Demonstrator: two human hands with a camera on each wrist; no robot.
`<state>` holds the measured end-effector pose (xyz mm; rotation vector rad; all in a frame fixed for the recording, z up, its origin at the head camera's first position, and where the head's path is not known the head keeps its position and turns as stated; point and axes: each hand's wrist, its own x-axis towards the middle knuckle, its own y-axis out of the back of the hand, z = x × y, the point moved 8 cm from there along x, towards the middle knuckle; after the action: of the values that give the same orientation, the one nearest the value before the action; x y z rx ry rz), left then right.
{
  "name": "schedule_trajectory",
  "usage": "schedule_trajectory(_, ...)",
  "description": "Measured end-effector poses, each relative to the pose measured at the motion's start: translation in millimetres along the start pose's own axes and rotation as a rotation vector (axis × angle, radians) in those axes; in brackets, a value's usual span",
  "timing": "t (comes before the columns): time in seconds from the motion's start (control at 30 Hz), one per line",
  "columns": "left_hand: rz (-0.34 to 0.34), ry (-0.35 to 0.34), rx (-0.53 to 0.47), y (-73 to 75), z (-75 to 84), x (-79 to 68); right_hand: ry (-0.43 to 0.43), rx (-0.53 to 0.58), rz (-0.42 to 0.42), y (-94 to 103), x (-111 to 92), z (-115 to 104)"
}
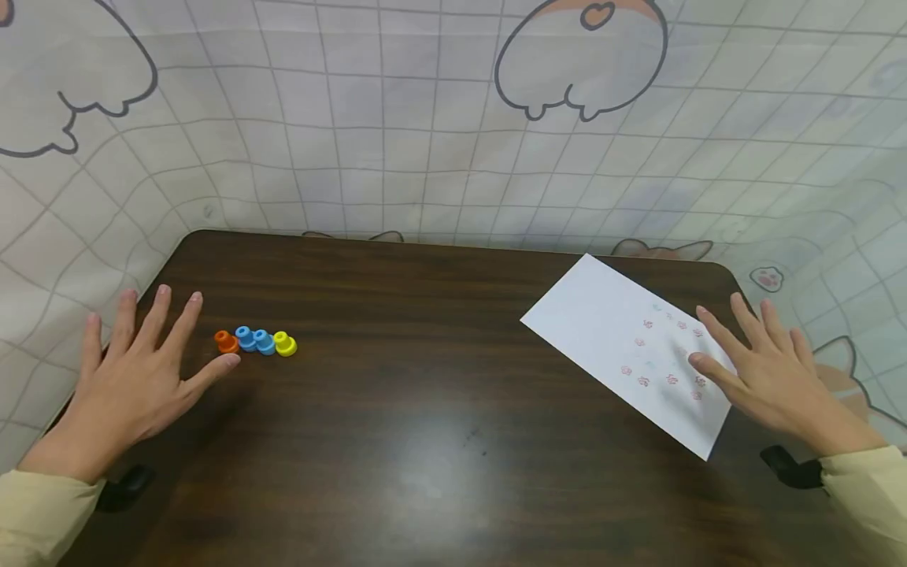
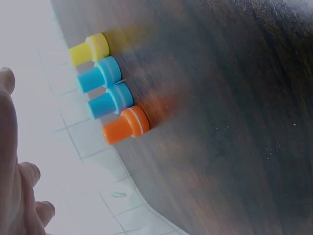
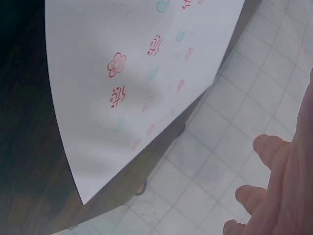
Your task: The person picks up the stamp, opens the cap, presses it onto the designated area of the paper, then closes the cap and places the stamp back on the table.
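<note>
While left hand (image 1: 138, 382) splays, right hand (image 1: 772, 382) outspread

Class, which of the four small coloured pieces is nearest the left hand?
The orange piece, at the row's left end in the head view, closest to the left hand. The two blue pieces and the yellow piece stand farther along.
</note>
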<state>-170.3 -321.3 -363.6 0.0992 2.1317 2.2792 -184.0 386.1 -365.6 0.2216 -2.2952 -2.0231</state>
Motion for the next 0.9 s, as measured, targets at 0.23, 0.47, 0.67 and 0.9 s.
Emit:
schedule_trajectory(0.23,0.027,-0.013,0.013,0.5,1.6,5.3,-0.002,-0.016,0.014,-2.8,-3,2)
schedule_trajectory(0.47,0.022,-0.024,0.0,-2.2,3.0,9.8,-0.016,-0.009,0.007,-9.8,-8,5)
schedule_trajectory(0.67,0.016,-0.032,-0.009,-9.5,8.5,14.0,-0.032,-0.008,-0.007,-17.1,-8,11)
schedule_trajectory(0.9,0.03,-0.065,-0.018,-14.6,18.9,20.3,-0.08,-0.077,-0.073,-31.3,-11,19)
